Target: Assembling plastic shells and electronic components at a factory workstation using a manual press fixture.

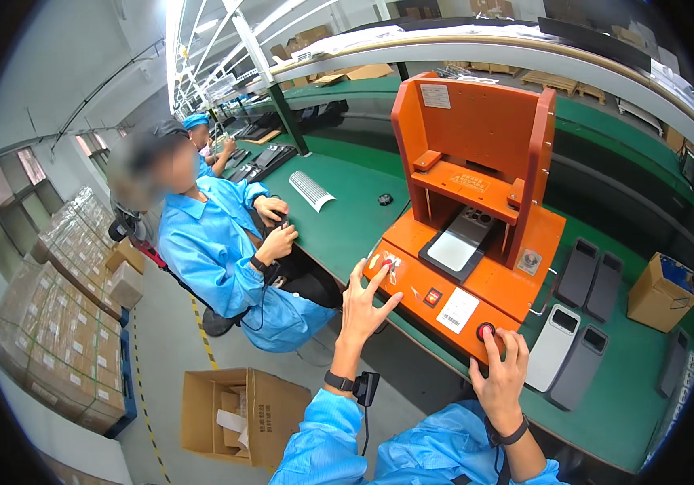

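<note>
From the head camera, my left hand (365,301) sits just below the middle of the frame, fingers spread apart and flat, holding nothing. Its fingertips rest on the left end of the orange press fixture (476,218), at the sloped front panel, where a red button (386,264) shows right at my fingertips.

My right hand (499,373) is lower and to the right, near the bottom centre. It also grips nothing; the fingers are loosely spread and one lies on the second red button (486,330) at the right end of the same front panel. So the fixture stands directly above both hands in the frame, its panel touched by each, with a small square switch (432,297) and a white label (458,310) between them.

In the fixture's bed, above and between my hands, lies a flat device with a pale face (457,245) under the orange upper plate.

The fixture stands on a green counter (347,210). To the right of my right hand, several grey and white device shells (565,352) lie in rows, and a small cardboard box (660,291) stands at the right edge.

At the left of the frame another person in a blue smock (217,250) sits at the same counter. An open carton (234,412) stands on the floor, lower left.
</note>
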A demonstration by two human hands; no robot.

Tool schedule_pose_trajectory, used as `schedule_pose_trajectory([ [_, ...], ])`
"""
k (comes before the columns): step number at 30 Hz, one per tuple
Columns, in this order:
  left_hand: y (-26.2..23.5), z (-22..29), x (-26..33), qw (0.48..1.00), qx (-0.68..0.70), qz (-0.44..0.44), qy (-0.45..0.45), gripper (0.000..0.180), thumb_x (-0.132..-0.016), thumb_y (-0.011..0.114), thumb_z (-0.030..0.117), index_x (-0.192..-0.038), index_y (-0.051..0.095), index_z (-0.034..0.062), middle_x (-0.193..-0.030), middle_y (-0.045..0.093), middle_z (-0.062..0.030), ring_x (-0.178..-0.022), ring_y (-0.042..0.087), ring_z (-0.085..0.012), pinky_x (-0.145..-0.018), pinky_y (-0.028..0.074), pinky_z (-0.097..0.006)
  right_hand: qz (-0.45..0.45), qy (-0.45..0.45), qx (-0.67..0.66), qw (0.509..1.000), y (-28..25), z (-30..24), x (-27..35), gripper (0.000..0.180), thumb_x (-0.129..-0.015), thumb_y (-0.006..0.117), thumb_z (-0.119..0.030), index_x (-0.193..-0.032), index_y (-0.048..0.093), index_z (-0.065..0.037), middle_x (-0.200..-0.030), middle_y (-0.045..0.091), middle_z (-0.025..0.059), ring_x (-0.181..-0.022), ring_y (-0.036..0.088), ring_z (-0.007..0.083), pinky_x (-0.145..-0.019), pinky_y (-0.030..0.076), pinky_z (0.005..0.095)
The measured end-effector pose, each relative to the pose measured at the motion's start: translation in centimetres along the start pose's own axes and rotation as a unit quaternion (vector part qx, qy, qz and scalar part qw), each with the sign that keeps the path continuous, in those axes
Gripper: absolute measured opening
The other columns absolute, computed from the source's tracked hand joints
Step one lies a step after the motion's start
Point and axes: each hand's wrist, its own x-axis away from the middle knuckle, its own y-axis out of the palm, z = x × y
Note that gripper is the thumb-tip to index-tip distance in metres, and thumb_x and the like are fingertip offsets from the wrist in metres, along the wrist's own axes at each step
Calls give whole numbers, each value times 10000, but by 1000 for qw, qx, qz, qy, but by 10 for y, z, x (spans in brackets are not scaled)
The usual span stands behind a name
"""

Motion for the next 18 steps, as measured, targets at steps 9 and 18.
schedule_pose_trajectory([
  [9,-20,21,2,992,93,83,4,765,-726,811,253,-1353,453,1,-1362,456,-229,-1265,448,-393,-1057,366,-448,-79,1,-128,989,-64,8,-12,705,-701,773,-144,-1340,494,-39,-1209,536,175,-1152,530,349,-974,451,410],
  [18,-44,11,57,735,475,-469,-120,268,-976,561,202,-970,693,-31,-952,703,-113,-891,660,-180,-822,519,-321,-149,166,-130,966,-180,76,74,319,-730,762,-122,-1019,670,-20,-957,685,135,-886,645,310,-790,511,367],
])
